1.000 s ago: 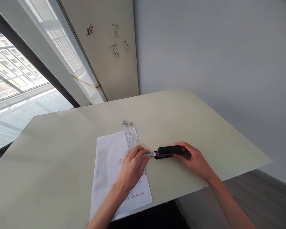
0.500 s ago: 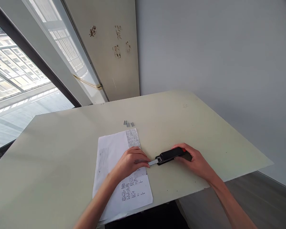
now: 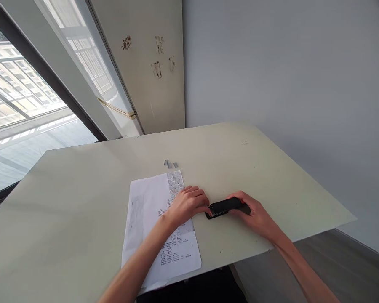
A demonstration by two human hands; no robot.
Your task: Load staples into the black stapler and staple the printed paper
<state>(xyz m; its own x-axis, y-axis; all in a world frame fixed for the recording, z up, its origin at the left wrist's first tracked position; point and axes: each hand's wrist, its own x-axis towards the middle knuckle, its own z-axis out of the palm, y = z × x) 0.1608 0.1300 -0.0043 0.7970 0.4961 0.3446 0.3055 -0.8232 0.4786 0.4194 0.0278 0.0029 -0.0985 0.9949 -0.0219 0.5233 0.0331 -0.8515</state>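
Observation:
A black stapler [image 3: 225, 206] lies at a slant above the table, right of a printed sheet of paper [image 3: 151, 198]. My right hand [image 3: 254, 214] is wrapped round its rear end, where a bit of red shows. At the stapler's front end, the thumb and fingers of my left hand [image 3: 191, 204] close on the tip and partly cover it. The metal tray of the stapler is hidden or inside the body. My left wrist crosses over the paper. Beyond the sheet lie several short strips of staples [image 3: 169, 164].
The pale table [image 3: 82, 202] has its front edge close to me and a wall [image 3: 287, 84] along its right. At the back left stand a stained panel [image 3: 154, 97] and a window [image 3: 22, 84].
The metal tray that stuck out of the stapler's front has slid into the body. My left hand has moved right, up to the stapler's tip. My right hand keeps its hold.

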